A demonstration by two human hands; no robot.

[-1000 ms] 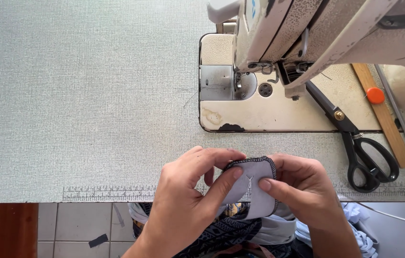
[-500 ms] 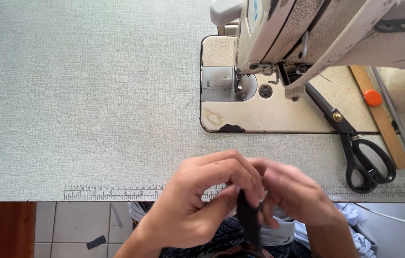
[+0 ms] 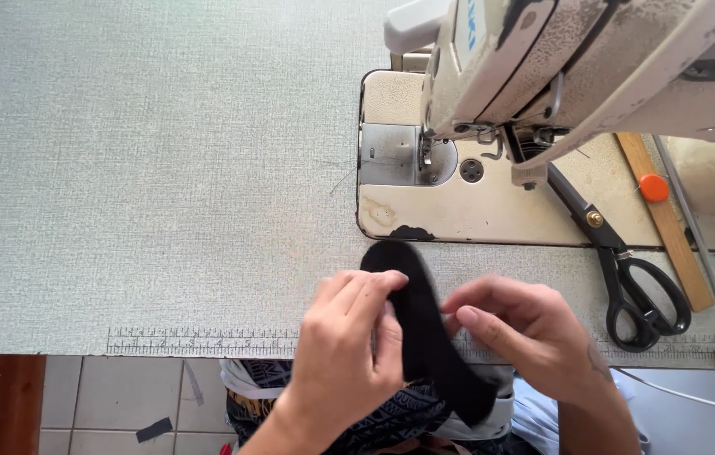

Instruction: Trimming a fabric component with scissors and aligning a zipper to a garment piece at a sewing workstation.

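A long black fabric strip (image 3: 422,320) lies from the table's front edge up toward the sewing machine. My left hand (image 3: 347,345) pinches its left side with thumb and fingers. On the other side of the strip, my right hand (image 3: 524,333) touches it with curled fingers. The strip's lower end hangs off the table over a white and patterned cloth pile (image 3: 391,417) in my lap.
A cream sewing machine (image 3: 560,76) with its bed plate (image 3: 459,211) stands at the back right. Black scissors (image 3: 627,261) lie to the right, beside a wooden ruler (image 3: 665,223) with an orange piece. A printed ruler strip (image 3: 197,341) runs along the grey table's front edge.
A folded grey-and-black piece held between both hands has been replaced by the black strip, now stretched up onto the table. Both hands shifted slightly toward the machine.
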